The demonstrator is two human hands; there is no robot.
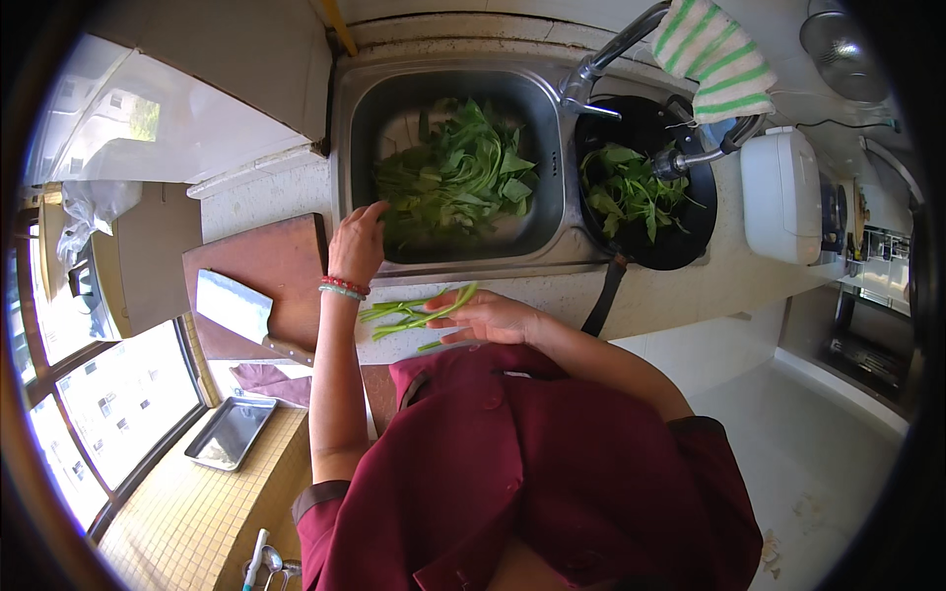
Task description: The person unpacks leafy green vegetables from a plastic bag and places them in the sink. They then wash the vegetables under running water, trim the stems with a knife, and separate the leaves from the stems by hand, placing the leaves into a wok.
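A stainless steel sink (548, 225) holds a heap of leafy greens (473, 162). My left hand (360, 240), with red and pale green bead bracelets at its wrist, reaches over the sink's near left corner. Its fingertips are close to the greens' stems; whether they pinch anything is unclear. Lower down, in front of my shirt, my right hand (491, 316) has a few cut green stems (403, 310) across its fingers and thumb. More leafy greens (635, 188) lie in a black wok (650, 255) right of the sink.
Left of the sink, a cleaver (236, 306) rests on a wooden cutting board (295, 255). The wok's handle (606, 295) juts over the counter edge. A faucet (617, 44) carries a striped cloth (713, 63); its hose head (669, 164) hangs above the wok. A metal tray (233, 432) sits on the tiled ledge.
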